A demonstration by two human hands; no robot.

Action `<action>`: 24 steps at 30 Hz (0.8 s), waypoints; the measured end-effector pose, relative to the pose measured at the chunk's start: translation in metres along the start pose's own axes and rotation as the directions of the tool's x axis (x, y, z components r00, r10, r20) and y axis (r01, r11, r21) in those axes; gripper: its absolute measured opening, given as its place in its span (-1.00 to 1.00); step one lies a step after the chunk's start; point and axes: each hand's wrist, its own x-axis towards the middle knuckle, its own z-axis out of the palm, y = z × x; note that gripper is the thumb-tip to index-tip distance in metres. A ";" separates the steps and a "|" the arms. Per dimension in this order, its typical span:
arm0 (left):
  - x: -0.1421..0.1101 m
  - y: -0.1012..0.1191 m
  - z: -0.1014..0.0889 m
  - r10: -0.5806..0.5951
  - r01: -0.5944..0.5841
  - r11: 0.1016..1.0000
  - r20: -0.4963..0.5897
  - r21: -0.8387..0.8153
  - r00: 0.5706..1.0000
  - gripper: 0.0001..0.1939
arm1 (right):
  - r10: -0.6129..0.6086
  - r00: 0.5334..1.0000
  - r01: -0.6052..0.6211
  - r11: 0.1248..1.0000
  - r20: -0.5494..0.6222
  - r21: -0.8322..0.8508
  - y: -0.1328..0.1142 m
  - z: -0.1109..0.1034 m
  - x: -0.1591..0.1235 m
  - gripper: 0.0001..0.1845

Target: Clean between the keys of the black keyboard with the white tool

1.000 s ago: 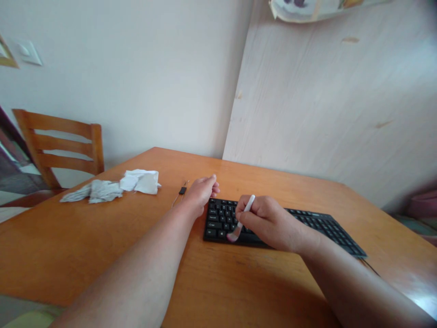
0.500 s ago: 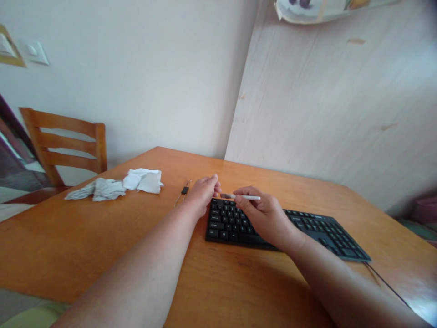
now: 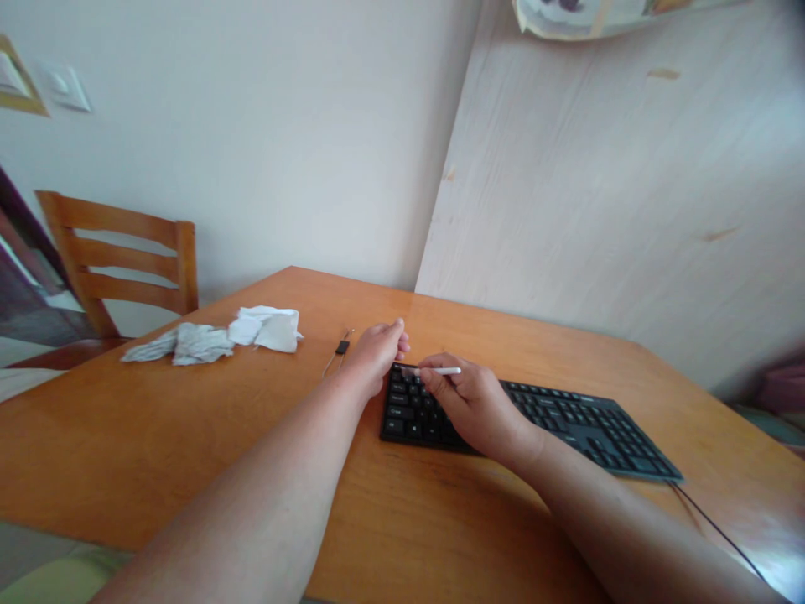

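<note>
A black keyboard lies flat on the table, its left part partly covered by my hands. My right hand pinches a small white-handled brush between thumb and fingers. The brush lies almost level, its brownish tip over the keys at the far left corner. At that same corner, my left hand is closed against the keyboard's edge, thumb pointing up and fingers curled round the far side. Part of its grip is hidden. Just left of this hand, a small black piece with thin cords rests on the table.
Crumpled grey-white cloths and a white cloth lie on the wooden table to the left. A wooden chair stands beyond the left edge. The keyboard's cable runs off at the lower right. Walls rise behind the table.
My right hand has moved left with the brush, bringing its tip from beyond the keyboard's far edge onto the corner keys. My left hand stays at the corner.
</note>
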 end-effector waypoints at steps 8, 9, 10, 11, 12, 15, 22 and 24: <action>0.001 0.000 0.000 -0.013 0.013 1.000 0.008 0.011 1.000 -0.66 | -0.055 0.996 0.060 0.996 0.068 -0.070 -0.011 -0.011 -0.002 -0.71; 0.001 0.001 0.000 -0.013 0.012 1.000 0.009 0.012 1.000 -0.66 | -0.061 0.995 0.067 0.994 0.075 -0.083 -0.013 -0.012 -0.003 -0.72; 0.001 0.001 0.000 -0.012 0.011 1.000 0.009 0.013 1.000 -0.66 | -0.065 0.995 0.073 0.993 0.082 -0.097 -0.014 -0.014 -0.003 -0.72; 0.001 0.001 0.000 -0.010 0.010 1.000 0.010 0.014 1.000 -0.66 | -0.065 0.994 0.075 0.991 0.090 -0.113 -0.016 -0.015 -0.004 -0.72; 0.001 0.001 0.000 -0.009 0.009 1.000 0.011 0.014 1.000 -0.65 | -0.064 0.993 0.076 0.989 0.097 -0.130 -0.017 -0.016 -0.004 -0.72; 0.001 0.000 -0.001 -0.004 0.004 1.000 0.013 0.018 1.000 -0.65 | -0.051 0.992 0.071 0.983 0.117 -0.168 -0.021 -0.018 -0.006 -0.73; 0.000 0.000 -0.001 0.000 -0.001 1.000 0.018 0.026 1.000 -0.63 | -0.014 0.985 0.047 0.981 0.171 -0.191 -0.029 -0.021 -0.008 -0.70; -0.001 0.001 -0.001 -0.001 0.000 1.000 0.016 0.029 1.000 -0.63 | -0.009 0.984 0.044 0.981 0.178 -0.190 -0.031 -0.022 -0.009 -0.68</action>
